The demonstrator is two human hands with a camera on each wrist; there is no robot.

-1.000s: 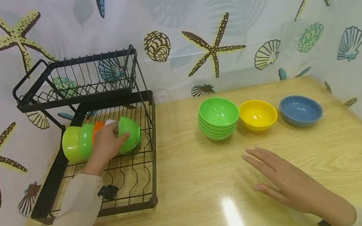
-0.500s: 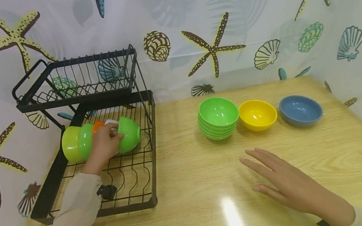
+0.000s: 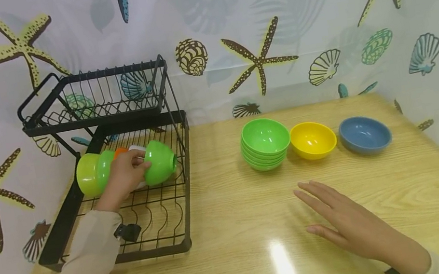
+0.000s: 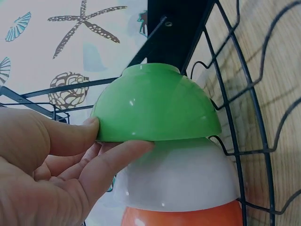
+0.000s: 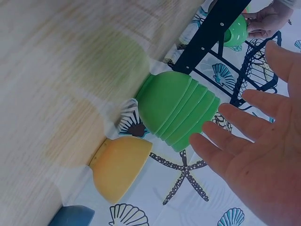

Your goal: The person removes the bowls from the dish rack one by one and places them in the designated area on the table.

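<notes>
My left hand (image 3: 125, 174) pinches the rim of a green bowl (image 3: 161, 162) between thumb and fingers, inside the lower tier of a black dish rack (image 3: 187, 182). That bowl lies on its side with its base toward the right. In the left wrist view a white bowl (image 4: 181, 176) and an orange bowl (image 4: 183, 215) follow it in the row. Another green bowl (image 3: 105, 169) and a yellow-green bowl (image 3: 88, 175) are at the row's left end, partly behind my hand. My right hand (image 3: 348, 219) hovers above the table with fingers spread, holding nothing.
A stack of several green bowls (image 3: 265, 141) stands on the wooden table (image 3: 233, 213). Right of it are a yellow bowl (image 3: 313, 140) and a shallow blue bowl (image 3: 364, 134). The rack's upper tier (image 3: 97, 120) overhangs the back of its lower tier. A patterned curtain (image 3: 198, 18) hangs behind.
The pinched green bowl has shifted slightly to the right and tilted a little, with its base turned toward the right. My right hand has hardly moved.
</notes>
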